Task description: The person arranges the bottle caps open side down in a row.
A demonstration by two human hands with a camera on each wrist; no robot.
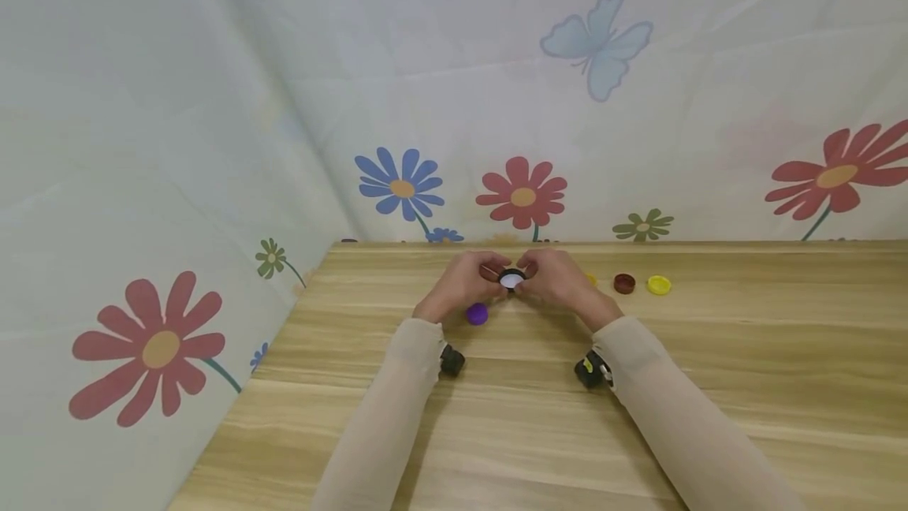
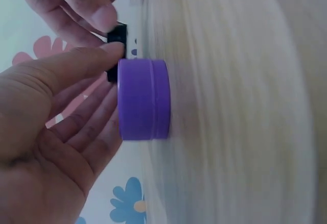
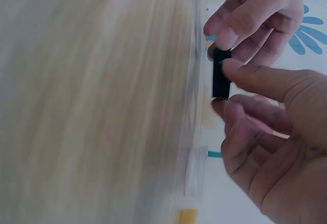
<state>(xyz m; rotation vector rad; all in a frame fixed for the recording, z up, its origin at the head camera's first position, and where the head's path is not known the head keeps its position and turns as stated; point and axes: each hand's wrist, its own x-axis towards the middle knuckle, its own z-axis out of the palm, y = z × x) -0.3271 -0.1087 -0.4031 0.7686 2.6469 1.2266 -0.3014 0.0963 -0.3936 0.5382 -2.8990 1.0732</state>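
Both hands hold a small round black lid (image 1: 511, 281) with a white face, raised a little above the table. My left hand (image 1: 464, 281) pinches its left edge between thumb and fingers. Opposite it, my right hand (image 1: 556, 281) pinches the right edge. The right wrist view shows the black lid (image 3: 221, 74) edge-on, with a thumb of each hand against it. A round purple container (image 1: 478, 314) stands on the table just below my left hand. Close up in the left wrist view, the purple container (image 2: 144, 99) has a seam around its side.
Right of my right hand, a dark brown round lid (image 1: 624, 283) and a yellow one (image 1: 659, 285) lie on the wooden table (image 1: 511, 432). Another yellow piece (image 1: 591, 280) is partly hidden by that hand. A flower-printed cloth (image 1: 454, 101) hangs behind the table.
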